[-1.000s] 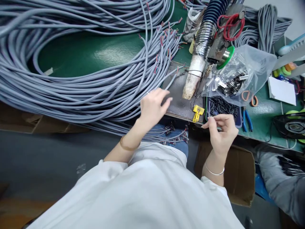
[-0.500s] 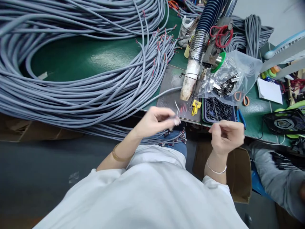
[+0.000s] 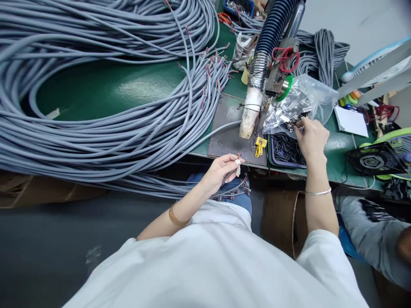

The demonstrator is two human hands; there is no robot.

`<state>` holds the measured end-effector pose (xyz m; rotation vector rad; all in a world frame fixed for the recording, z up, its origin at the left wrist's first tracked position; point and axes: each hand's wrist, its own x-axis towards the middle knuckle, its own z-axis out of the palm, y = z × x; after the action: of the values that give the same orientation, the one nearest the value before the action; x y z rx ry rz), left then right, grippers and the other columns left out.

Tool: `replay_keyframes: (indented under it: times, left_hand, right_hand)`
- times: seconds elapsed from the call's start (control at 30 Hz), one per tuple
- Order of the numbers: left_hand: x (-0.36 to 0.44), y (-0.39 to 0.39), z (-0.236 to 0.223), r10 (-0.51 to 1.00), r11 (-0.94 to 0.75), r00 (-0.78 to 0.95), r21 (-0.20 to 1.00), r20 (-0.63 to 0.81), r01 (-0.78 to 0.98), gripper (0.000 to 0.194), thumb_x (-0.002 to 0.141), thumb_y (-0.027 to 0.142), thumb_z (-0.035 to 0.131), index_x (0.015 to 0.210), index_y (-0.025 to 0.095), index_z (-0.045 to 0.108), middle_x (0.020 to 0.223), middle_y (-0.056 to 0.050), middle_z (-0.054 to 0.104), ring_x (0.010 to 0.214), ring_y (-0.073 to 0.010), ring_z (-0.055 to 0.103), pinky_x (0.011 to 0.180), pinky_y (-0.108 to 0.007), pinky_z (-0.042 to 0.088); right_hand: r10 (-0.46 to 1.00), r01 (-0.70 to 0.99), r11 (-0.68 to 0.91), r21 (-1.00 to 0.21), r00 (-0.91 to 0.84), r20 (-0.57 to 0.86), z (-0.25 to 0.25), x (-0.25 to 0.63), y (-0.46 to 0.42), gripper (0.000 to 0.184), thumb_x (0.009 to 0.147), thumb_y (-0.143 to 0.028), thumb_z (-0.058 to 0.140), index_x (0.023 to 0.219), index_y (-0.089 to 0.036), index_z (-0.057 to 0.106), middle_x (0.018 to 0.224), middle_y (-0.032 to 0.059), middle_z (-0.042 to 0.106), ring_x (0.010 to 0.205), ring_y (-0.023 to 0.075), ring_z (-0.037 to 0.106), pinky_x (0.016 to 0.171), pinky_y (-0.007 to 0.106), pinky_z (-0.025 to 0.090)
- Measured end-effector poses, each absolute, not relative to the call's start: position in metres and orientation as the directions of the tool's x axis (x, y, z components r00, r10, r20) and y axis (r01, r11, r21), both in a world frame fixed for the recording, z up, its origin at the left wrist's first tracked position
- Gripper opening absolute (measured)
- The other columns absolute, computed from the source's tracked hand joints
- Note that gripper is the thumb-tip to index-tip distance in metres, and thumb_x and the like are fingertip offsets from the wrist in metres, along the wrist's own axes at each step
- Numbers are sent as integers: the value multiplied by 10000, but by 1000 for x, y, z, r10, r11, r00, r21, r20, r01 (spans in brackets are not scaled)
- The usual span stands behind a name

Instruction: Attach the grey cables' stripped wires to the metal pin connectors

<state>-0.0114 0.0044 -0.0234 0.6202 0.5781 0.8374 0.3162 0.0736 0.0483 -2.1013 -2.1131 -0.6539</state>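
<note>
Pinched between the thumb and fingers of the left hand is one cable end, with its small reddish wires pointing up beyond the fingertips. It is in front of the bench edge, above the person's lap. Fingers of the right hand are bent together at the plastic bag, touching the dark part of the metal pieces; whether one piece is caught between them, I cannot tell.

I judge the step in hand to be picking a small part from the bag, while the cable end is kept ready. Next move calls for a fine pinch on a single piece and a steady left hand, so that the thin wires do not bend.

Counting outward: one plastic bag, its metal pieces too many to count; below it, one tray with black pieces, also uncountable. Just beside it are one yellow clip and one dark plate, over which one hose slants down. To the left lie dozens of grey cables, overlapping. On the lap are several connectors, not separable by eye. Farther right stand one black fan and one white pad.
</note>
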Motion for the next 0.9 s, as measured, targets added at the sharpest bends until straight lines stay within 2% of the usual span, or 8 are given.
replay_keyframes:
  times: [0.13,0.27,0.33,0.43,0.5,0.57,0.7,0.9]
  left_hand:
    - [-14,10,-23,819,491,541,723,-192,-486,285,806,370,787,933,128,707,596,1,630,390,-32,401,394,-170,221]
    - [-15,12,-22,820,476,545,735,-174,-482,282,808,371,790,937,131,716,610,-1,627,418,-23,382,406,-163,207]
    - [-14,14,-19,821,483,540,730,-185,-484,294,771,362,822,917,127,722,607,11,604,432,-17,375,408,-157,198]
    - [-13,17,-15,796,515,564,736,-220,-439,336,696,326,877,919,116,739,590,30,570,428,-1,328,403,-153,154]
    - [-10,19,-13,774,529,584,758,-245,-383,370,685,324,886,950,106,747,589,19,597,406,10,280,396,-162,115]
    - [-6,19,-11,769,521,585,782,-258,-341,404,697,341,880,992,98,747,648,-28,674,391,18,249,388,-176,92]
    - [1,16,-5,767,506,590,803,-252,-315,458,714,363,878,1065,103,741,839,-97,762,385,27,256,364,-189,98]
    - [-1,12,0,678,574,696,761,-236,-301,520,678,317,910,1117,123,711,712,20,636,402,19,307,349,-158,138]
  right_hand:
    - [972,954,94,283,-150,181,40,318,101,97,878,-208,549,865,-190,642,917,118,702,901,261,570,630,342,264]
    - [961,971,113,211,-161,226,45,320,101,93,890,-206,538,871,-192,629,912,114,708,896,258,597,645,347,317]
    - [931,994,97,51,-109,349,54,316,89,80,908,-242,556,881,-205,622,921,91,717,893,237,624,699,344,397]
    - [868,930,132,-342,58,492,67,299,60,112,925,-326,599,886,-222,612,964,57,737,886,194,675,755,329,504]
    - [863,792,182,-582,155,481,73,282,39,177,887,-377,676,847,-223,598,955,51,745,883,188,707,732,319,545]
    - [906,603,214,-769,172,387,73,263,20,245,826,-385,757,794,-223,577,923,41,762,856,187,727,734,331,587]
    - [988,312,130,-941,39,149,62,229,-5,291,767,-368,832,738,-208,590,884,39,783,768,172,736,691,331,623]
    - [989,183,25,-983,-145,-2,41,200,-11,297,775,-366,829,730,-197,589,900,41,786,780,154,734,658,277,603]
